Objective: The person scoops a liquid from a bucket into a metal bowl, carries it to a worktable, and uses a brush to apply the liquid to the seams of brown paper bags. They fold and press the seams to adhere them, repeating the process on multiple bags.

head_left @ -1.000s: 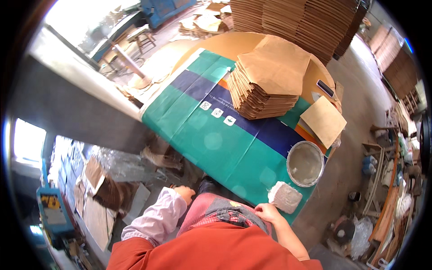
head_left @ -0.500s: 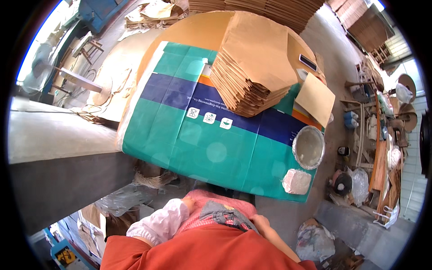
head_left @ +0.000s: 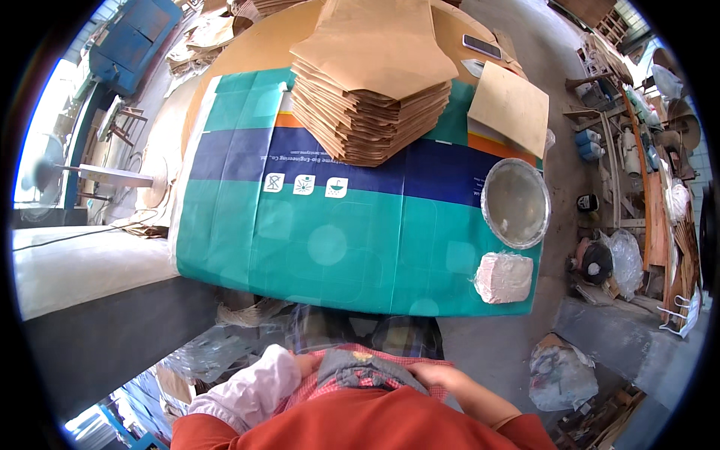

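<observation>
Both my hands are down at my waist, against a red checked apron [head_left: 360, 349] with a grey cloth [head_left: 352, 369] bunched at its front. My left hand [head_left: 306, 364], below a white sleeve cover, touches the apron's left side; its fingers are mostly hidden. On the other side, my right hand [head_left: 433, 375] lies against the apron beside the grey cloth, fingertips out of sight. Ahead, a stack of brown paper bags [head_left: 367, 67] rests on a green and blue printed sheet [head_left: 360, 255]. At the sheet's right stand a bowl of greyish paste [head_left: 516, 202] and a whitish wrapped block [head_left: 505, 277].
A tan board [head_left: 510, 107] and a phone [head_left: 481, 46] lie at the table's far right. A grey-sided ledge [head_left: 112, 322] borders the left. Cluttered wooden shelving [head_left: 637, 217] and a plastic bag of scraps [head_left: 561, 375] are at the right. A fan [head_left: 49, 169] stands far left.
My view has shifted, so the bag stack sits higher and further left in it. My right hand has moved inward over the apron; my left hand stays at the apron's left side.
</observation>
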Action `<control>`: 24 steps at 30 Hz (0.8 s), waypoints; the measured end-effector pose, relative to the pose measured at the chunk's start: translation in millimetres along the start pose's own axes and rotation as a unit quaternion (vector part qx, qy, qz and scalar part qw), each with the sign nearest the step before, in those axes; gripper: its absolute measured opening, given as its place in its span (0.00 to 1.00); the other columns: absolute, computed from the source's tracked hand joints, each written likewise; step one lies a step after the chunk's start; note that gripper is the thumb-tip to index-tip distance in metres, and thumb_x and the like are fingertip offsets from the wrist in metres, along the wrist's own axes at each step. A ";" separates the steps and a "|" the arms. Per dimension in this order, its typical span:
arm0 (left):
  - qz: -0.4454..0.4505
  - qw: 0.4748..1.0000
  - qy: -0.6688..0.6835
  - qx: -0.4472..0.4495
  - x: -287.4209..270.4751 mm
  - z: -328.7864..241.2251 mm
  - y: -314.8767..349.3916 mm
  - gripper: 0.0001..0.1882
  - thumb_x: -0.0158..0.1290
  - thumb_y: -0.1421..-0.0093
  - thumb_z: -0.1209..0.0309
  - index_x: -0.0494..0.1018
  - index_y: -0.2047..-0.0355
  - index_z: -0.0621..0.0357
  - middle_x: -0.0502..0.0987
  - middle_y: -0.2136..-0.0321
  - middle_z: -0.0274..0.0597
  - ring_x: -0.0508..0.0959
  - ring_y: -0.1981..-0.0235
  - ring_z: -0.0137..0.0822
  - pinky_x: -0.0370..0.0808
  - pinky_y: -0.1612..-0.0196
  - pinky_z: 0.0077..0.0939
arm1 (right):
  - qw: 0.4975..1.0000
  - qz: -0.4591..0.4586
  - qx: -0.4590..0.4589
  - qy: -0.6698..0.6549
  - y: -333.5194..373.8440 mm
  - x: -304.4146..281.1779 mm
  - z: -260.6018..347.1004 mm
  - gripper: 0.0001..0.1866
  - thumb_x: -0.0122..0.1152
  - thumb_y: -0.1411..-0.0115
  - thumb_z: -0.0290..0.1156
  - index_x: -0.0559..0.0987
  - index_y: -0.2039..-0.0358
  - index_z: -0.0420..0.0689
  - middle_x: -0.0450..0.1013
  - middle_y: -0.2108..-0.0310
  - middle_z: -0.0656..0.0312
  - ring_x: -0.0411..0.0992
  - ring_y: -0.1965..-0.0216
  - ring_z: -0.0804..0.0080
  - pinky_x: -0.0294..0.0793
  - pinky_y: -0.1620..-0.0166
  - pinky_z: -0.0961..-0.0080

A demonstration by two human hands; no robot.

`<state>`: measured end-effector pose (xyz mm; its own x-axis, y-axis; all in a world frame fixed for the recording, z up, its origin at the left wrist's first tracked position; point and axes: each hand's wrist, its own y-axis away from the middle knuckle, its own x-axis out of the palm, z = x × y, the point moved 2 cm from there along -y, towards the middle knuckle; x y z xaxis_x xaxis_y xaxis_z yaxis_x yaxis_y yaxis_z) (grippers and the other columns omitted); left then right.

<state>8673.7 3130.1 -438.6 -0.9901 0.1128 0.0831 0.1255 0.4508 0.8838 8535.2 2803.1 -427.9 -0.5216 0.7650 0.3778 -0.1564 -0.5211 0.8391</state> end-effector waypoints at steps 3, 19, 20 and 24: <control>-0.154 0.980 -0.102 0.076 -4.6 4.2 -27.9 0.19 0.53 0.47 0.62 0.74 0.56 0.52 0.74 0.53 0.45 0.72 0.51 0.46 0.65 0.45 0.41 | 0.924 -0.176 -0.140 0.308 -13.4 -4.3 25.9 0.16 0.54 0.44 0.34 0.76 0.55 0.47 0.71 0.52 0.58 0.67 0.49 0.57 0.64 0.45 0.62; -0.525 0.768 -0.271 0.248 12.6 67.3 -90.6 0.16 0.56 0.51 0.66 0.75 0.63 0.60 0.75 0.60 0.45 0.71 0.52 0.45 0.64 0.45 0.41 | 0.672 -0.526 -0.354 0.383 -121.8 23.4 -23.9 0.14 0.60 0.53 0.35 0.79 0.66 0.42 0.75 0.60 0.57 0.70 0.52 0.62 0.64 0.44 0.62; -0.547 0.756 -0.258 0.249 15.4 72.0 -89.2 0.16 0.56 0.51 0.67 0.75 0.62 0.61 0.75 0.59 0.46 0.72 0.52 0.46 0.66 0.45 0.40 | 0.666 -0.534 -0.362 0.374 -120.2 26.1 -22.6 0.13 0.60 0.53 0.33 0.79 0.68 0.41 0.75 0.61 0.57 0.71 0.53 0.61 0.65 0.45 0.63; -0.615 0.725 -0.176 0.255 14.7 92.7 -72.3 0.14 0.55 0.51 0.71 0.75 0.62 0.61 0.75 0.59 0.48 0.72 0.53 0.48 0.69 0.49 0.39 | 0.665 -0.559 -0.387 0.309 -116.8 38.1 -24.7 0.08 0.59 0.53 0.27 0.79 0.71 0.40 0.76 0.66 0.56 0.73 0.60 0.59 0.71 0.52 0.64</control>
<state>8655.8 3181.2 -544.0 -0.3057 -0.4740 -0.8258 -0.7442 0.6599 -0.1033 8512.8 2883.8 -521.2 0.0763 0.6606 -0.7468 -0.9963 0.0212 -0.0830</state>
